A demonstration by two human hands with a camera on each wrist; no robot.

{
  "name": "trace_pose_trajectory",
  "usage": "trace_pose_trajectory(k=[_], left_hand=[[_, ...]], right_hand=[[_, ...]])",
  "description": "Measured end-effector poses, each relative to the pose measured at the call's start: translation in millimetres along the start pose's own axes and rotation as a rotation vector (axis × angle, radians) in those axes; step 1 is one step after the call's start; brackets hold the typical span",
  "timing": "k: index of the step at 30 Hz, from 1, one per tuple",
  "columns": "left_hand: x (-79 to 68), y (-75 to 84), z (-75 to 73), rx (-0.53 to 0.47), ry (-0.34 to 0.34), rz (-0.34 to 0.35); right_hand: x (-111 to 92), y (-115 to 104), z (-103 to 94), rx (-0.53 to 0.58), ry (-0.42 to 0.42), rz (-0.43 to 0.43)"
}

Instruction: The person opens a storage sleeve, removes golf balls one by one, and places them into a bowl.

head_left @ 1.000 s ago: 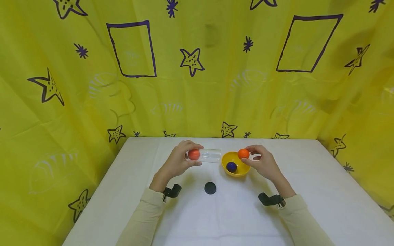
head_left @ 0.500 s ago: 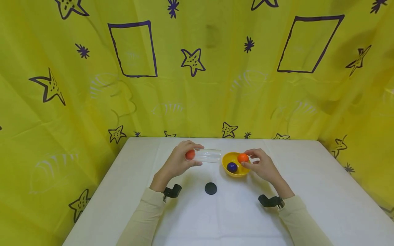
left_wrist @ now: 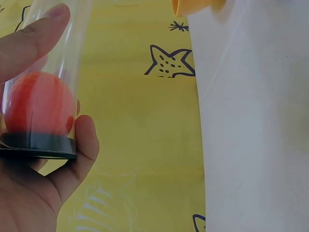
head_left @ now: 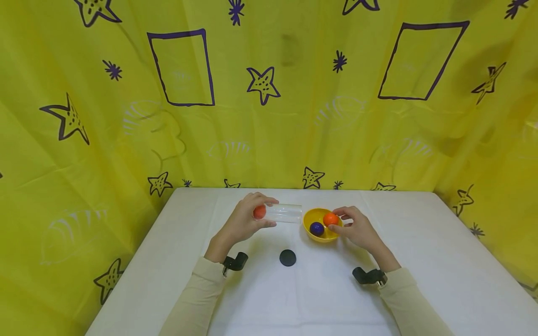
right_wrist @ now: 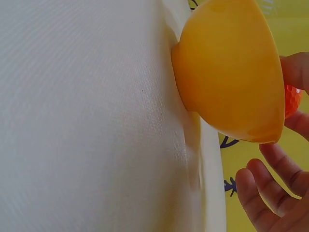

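Note:
My left hand (head_left: 245,215) grips a clear plastic tube (head_left: 287,213) lying nearly level in the head view. A red-orange ball (left_wrist: 39,104) sits inside the tube, against the black end cap (left_wrist: 38,145) by my palm. Close to the tube's other end stands a yellow bowl (head_left: 322,237), holding a dark blue ball (head_left: 317,228). Over the bowl's right side, my right hand (head_left: 357,228) pinches an orange golf ball (head_left: 330,219) between thumb and fingers. The right wrist view shows its dimples (right_wrist: 292,100) just past the rim; the bowl (right_wrist: 231,72) hides most of it.
A black round cap (head_left: 287,257) lies flat on the white-covered table (head_left: 294,298), between the forearms. Behind the table and along its sides hangs a yellow curtain (head_left: 290,130) with drawn stars.
Inside the tube, the red-orange ball has slid left to the capped end. My right hand has lowered the orange golf ball into the bowl. The left hand stays about where it was.

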State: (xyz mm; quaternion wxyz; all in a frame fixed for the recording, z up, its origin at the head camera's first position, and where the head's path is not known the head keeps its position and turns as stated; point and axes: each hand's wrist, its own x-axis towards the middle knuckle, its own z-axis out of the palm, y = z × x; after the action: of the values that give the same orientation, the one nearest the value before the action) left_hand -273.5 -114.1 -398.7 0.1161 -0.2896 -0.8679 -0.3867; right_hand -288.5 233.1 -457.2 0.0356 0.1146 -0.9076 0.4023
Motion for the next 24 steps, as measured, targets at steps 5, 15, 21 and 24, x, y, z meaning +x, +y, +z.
trace_pose_trajectory(k=[5,15,21,24], left_hand=[[0.2,-0.2,0.4,-0.002,0.003,0.005],[0.7,1.9,-1.0,-0.021,-0.003,0.02],[0.7,1.9,-1.1,-0.02,-0.008,0.017],[0.2,2.5,-1.1,-0.019,-0.01,0.015]], right_hand=[[0.4,1.5,0.2,0.006,0.002,-0.006],[-0.3,-1.1,0.9,0.006,0.003,0.044],[0.4,-1.7,-1.2,0.02,0.045,0.038],[0.7,-2.3,-1.9,0.02,0.041,0.042]])
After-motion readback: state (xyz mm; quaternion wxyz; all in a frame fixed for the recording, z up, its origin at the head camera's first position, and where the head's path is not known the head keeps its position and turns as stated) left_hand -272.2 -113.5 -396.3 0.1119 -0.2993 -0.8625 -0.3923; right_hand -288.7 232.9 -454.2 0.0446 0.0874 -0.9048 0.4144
